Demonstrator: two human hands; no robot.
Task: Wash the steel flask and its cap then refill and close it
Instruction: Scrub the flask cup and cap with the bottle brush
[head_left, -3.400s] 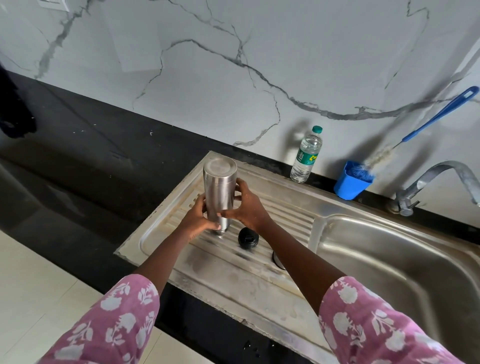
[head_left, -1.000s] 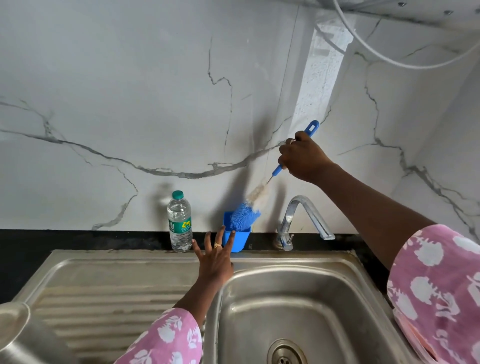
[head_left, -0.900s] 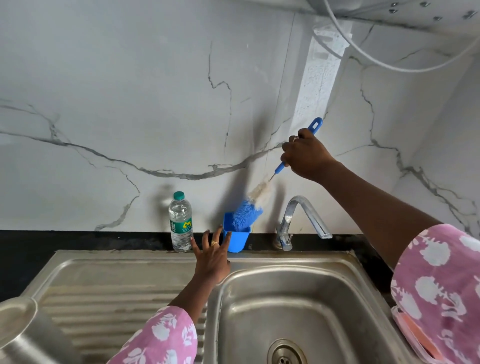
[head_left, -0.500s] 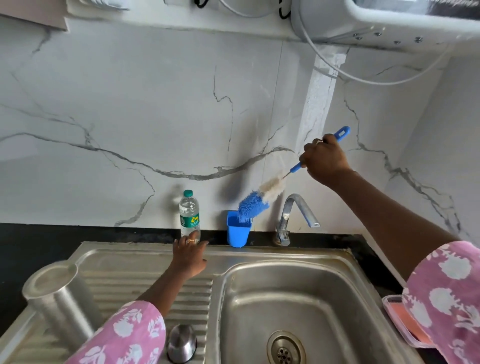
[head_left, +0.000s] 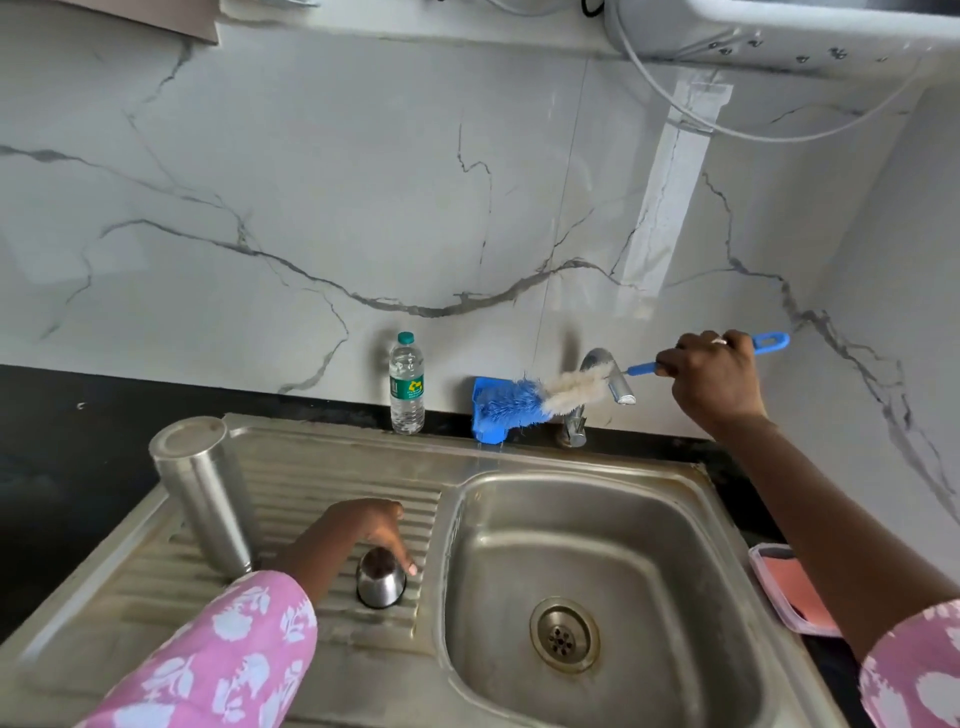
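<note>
Right hand (head_left: 711, 379) grips brush (head_left: 540, 397) at blue cup (head_left: 485, 431) | left hand (head_left: 358, 530) cups cap (head_left: 381, 584), grip unclear | flask (head_left: 205, 499) inverted

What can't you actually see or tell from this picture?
Head view:
- Inside of the upturned steel flask: its mouth faces down.
- Whether the left hand grips the small steel cap or only touches it: the hand covers it.
- Label of the clear plastic bottle: too small to read.
- Pink-lidded box: partly behind the right arm.

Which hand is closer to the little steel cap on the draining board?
Left. The left hand is on the cap, fingers round its top; the right hand is far off by the tap, holding the brush.
</note>
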